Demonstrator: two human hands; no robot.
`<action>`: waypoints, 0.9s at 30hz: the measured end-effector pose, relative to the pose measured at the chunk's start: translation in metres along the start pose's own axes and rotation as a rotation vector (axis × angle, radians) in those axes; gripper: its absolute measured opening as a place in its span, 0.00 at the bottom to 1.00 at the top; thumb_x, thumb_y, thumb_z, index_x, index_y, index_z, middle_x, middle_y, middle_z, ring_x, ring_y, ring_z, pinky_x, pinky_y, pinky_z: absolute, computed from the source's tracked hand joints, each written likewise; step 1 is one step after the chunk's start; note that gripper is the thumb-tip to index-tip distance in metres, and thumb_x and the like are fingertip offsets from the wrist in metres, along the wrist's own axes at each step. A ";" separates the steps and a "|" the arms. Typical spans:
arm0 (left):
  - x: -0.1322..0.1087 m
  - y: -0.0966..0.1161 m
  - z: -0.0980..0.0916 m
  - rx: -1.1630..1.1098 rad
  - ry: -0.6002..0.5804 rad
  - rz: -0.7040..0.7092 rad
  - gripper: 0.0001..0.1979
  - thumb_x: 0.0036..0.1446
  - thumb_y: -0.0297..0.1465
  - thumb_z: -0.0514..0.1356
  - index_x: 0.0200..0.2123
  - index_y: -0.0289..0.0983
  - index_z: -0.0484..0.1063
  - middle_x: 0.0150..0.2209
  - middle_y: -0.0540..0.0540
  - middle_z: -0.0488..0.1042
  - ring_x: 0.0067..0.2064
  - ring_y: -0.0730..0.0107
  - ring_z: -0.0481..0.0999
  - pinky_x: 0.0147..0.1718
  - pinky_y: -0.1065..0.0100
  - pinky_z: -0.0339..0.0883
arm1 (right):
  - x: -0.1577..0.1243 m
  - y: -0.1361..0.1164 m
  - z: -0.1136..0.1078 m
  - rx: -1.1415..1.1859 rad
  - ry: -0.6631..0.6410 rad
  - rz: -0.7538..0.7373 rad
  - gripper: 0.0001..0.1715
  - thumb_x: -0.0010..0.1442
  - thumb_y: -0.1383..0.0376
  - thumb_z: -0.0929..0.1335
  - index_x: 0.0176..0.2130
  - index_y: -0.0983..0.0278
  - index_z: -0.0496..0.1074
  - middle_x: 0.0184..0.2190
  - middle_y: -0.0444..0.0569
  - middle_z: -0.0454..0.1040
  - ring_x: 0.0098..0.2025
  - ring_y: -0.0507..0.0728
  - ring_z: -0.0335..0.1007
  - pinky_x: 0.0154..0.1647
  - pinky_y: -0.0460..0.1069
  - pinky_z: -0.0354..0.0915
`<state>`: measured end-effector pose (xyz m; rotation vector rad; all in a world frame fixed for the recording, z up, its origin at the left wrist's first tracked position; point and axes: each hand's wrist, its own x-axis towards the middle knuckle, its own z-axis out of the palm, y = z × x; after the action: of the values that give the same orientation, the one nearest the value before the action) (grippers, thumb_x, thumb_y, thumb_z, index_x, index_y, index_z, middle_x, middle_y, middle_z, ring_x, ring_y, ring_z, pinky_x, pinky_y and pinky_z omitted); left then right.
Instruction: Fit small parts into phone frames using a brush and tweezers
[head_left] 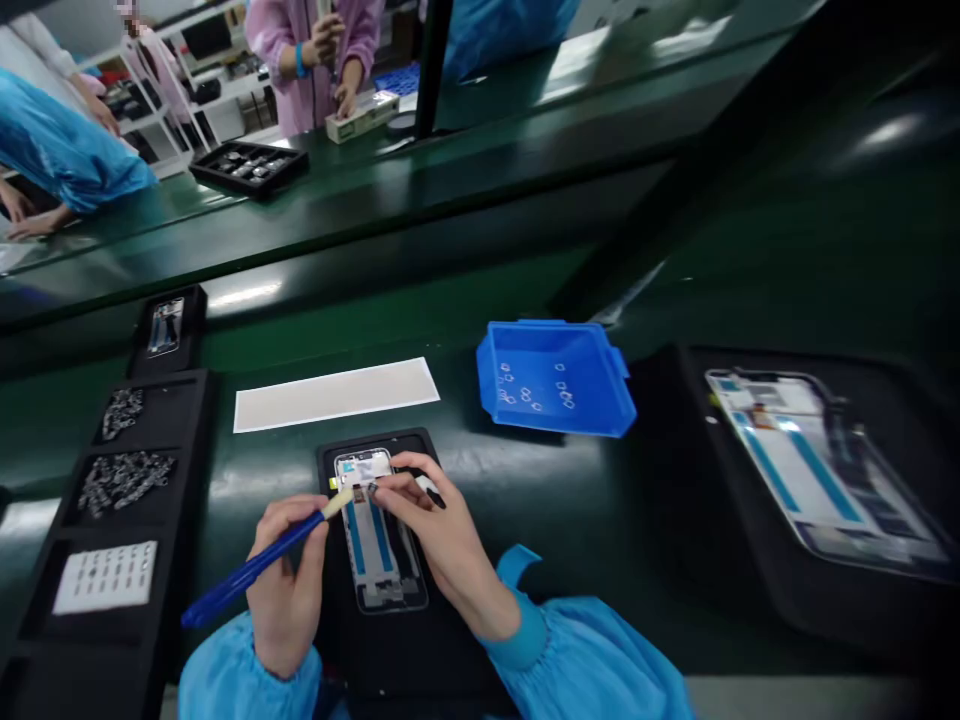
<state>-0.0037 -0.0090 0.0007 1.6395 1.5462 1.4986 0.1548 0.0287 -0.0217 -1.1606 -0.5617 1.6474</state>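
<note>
My left hand [286, 580] is closed around a blue-handled brush [255, 566], its pale tip resting over the upper left of an opened phone [373, 560]. The phone lies in a black foam tray [341, 640], and its inside shows two blue strips and a yellow tab at the left edge. My right hand [442, 530] has thumb and forefinger pinched above the phone's upper part. A tiny dark piece shows at those fingertips, too small to name. Something white and black [430, 490] shows between the fingers of this hand.
A blue bin [555, 375] holds several small rings. A pale strip [337, 394] lies behind the tray. On the left, a black compartment tray [176, 500] holds small parts and a white card [106, 578]. Other phones lie left [165, 326] and right [817, 470]. Co-workers stand across the line.
</note>
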 end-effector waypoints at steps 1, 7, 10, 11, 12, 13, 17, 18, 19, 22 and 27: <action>-0.001 -0.001 0.002 0.018 -0.007 0.039 0.09 0.60 0.23 0.61 0.42 0.41 0.70 0.39 0.50 0.77 0.44 0.71 0.80 0.44 0.70 0.75 | 0.000 0.000 0.000 0.001 -0.005 -0.012 0.27 0.43 0.55 0.80 0.39 0.59 0.70 0.28 0.42 0.78 0.36 0.57 0.76 0.44 0.51 0.71; 0.001 0.000 0.011 0.078 -0.076 0.184 0.11 0.58 0.20 0.62 0.41 0.39 0.71 0.40 0.50 0.79 0.43 0.72 0.81 0.45 0.72 0.75 | -0.003 0.003 0.000 -0.055 -0.052 -0.097 0.23 0.49 0.56 0.78 0.40 0.59 0.69 0.30 0.43 0.79 0.38 0.58 0.78 0.44 0.52 0.71; 0.003 0.001 0.013 0.098 -0.093 0.203 0.10 0.58 0.20 0.62 0.40 0.39 0.71 0.39 0.51 0.79 0.43 0.73 0.81 0.45 0.72 0.74 | -0.005 0.004 0.000 -0.092 -0.081 -0.142 0.20 0.52 0.57 0.77 0.40 0.59 0.68 0.31 0.44 0.79 0.39 0.59 0.79 0.45 0.53 0.72; 0.003 0.001 0.013 0.101 -0.093 0.205 0.10 0.58 0.19 0.62 0.40 0.39 0.71 0.39 0.51 0.79 0.43 0.73 0.80 0.45 0.72 0.74 | -0.005 0.004 0.000 -0.110 -0.092 -0.157 0.20 0.53 0.57 0.76 0.41 0.59 0.68 0.31 0.44 0.79 0.39 0.59 0.79 0.45 0.53 0.73; 0.003 0.000 0.013 0.104 -0.092 0.204 0.11 0.58 0.19 0.62 0.40 0.40 0.71 0.39 0.51 0.79 0.43 0.73 0.80 0.45 0.72 0.74 | -0.006 0.003 -0.001 -0.129 -0.106 -0.171 0.19 0.54 0.57 0.76 0.41 0.59 0.68 0.32 0.44 0.80 0.39 0.59 0.79 0.44 0.53 0.73; 0.003 -0.001 0.013 0.104 -0.090 0.198 0.11 0.58 0.19 0.62 0.40 0.40 0.71 0.39 0.51 0.79 0.43 0.73 0.80 0.45 0.72 0.74 | -0.006 0.002 -0.001 -0.144 -0.123 -0.182 0.18 0.55 0.57 0.75 0.41 0.59 0.68 0.33 0.45 0.80 0.39 0.59 0.79 0.45 0.53 0.73; 0.002 -0.004 0.008 0.057 -0.066 0.073 0.09 0.58 0.22 0.62 0.39 0.41 0.70 0.38 0.51 0.78 0.43 0.72 0.80 0.44 0.71 0.75 | -0.006 -0.005 -0.002 -0.159 -0.189 -0.213 0.16 0.57 0.59 0.74 0.43 0.59 0.67 0.37 0.46 0.81 0.41 0.58 0.79 0.48 0.54 0.74; 0.003 -0.004 0.006 0.039 -0.055 0.014 0.08 0.59 0.23 0.62 0.39 0.41 0.70 0.38 0.50 0.78 0.43 0.72 0.80 0.44 0.71 0.75 | -0.006 -0.007 -0.002 -0.164 -0.200 -0.231 0.16 0.58 0.59 0.74 0.44 0.58 0.67 0.38 0.46 0.81 0.42 0.59 0.79 0.49 0.54 0.74; 0.004 -0.003 0.005 0.023 -0.043 -0.049 0.06 0.59 0.25 0.62 0.39 0.41 0.69 0.37 0.50 0.78 0.42 0.72 0.80 0.42 0.72 0.75 | -0.006 -0.009 -0.002 -0.177 -0.213 -0.253 0.16 0.58 0.60 0.73 0.44 0.58 0.67 0.38 0.46 0.81 0.43 0.59 0.79 0.49 0.54 0.74; 0.009 0.000 0.002 -0.042 -0.033 -0.219 0.04 0.59 0.30 0.63 0.37 0.40 0.69 0.35 0.51 0.78 0.38 0.72 0.81 0.37 0.74 0.76 | -0.007 -0.014 -0.002 -0.273 -0.256 -0.322 0.14 0.59 0.62 0.72 0.44 0.58 0.67 0.38 0.47 0.80 0.42 0.59 0.79 0.48 0.54 0.73; 0.017 0.003 0.002 -0.252 -0.096 -0.462 0.13 0.56 0.40 0.65 0.36 0.38 0.69 0.33 0.49 0.77 0.34 0.70 0.80 0.35 0.70 0.77 | -0.004 -0.017 -0.006 -0.372 -0.307 -0.391 0.12 0.59 0.66 0.71 0.43 0.58 0.68 0.32 0.43 0.79 0.36 0.55 0.77 0.42 0.50 0.73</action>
<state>-0.0039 0.0066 0.0094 1.1016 1.4849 1.2802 0.1683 0.0306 -0.0085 -0.9763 -1.2511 1.4183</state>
